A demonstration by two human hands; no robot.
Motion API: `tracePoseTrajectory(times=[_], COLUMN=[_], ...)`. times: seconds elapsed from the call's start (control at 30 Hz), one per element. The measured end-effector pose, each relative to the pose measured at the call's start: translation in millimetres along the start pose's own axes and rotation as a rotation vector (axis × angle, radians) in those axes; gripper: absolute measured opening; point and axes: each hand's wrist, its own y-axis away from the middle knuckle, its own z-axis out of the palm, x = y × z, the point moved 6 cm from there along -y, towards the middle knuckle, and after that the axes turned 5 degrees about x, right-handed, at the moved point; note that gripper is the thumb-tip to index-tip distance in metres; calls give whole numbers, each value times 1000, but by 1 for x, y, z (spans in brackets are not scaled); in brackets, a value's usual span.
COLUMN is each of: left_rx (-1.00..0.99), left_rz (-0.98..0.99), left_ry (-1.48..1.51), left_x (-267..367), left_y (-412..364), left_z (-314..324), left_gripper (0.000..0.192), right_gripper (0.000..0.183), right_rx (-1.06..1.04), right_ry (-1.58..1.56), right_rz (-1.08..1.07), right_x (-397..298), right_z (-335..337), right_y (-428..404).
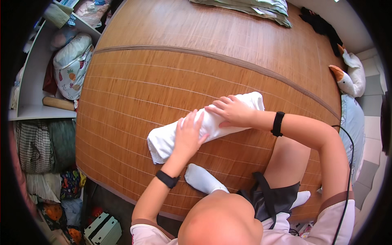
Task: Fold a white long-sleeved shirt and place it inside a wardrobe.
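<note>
A white cloth [163, 142], folded or rolled into a long bundle, lies slantwise on a brown bamboo mat [128, 107]. My left hand [189, 134] rests on top of it, left of its middle, with the fingers spread. Nearer its right end, my right hand [231, 111] also lies flat on the cloth, fingers apart. Neither hand grips the fabric visibly; both seem to press on it. Black bands circle both wrists. Just below the bundle is my foot in a white sock [202, 179].
Folded light-green bedding [263, 10] lies at the far edge. A white goose plush [352, 76], a black cloth item [321, 27] and a pale blue pillow [352, 122] line the right side. On the left stands a shelf [33, 92] with bags. A black cable [352, 159] hangs by my right arm.
</note>
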Motion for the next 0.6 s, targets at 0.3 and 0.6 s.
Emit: tracePoseTrajectory(times=[0.3, 0.6], left_rx=[-619, -575], left_rz=[-170, -266], left_ry=[631, 872], left_x=[-40, -38], left_y=[-46, -40], left_z=[16, 26], left_gripper=[59, 69], right_gripper=[60, 63], right_rx=[-389, 109], right_ry=[-393, -447], right_rz=[101, 118], right_x=[10, 25], right_z=[16, -38], right_y=[-34, -21])
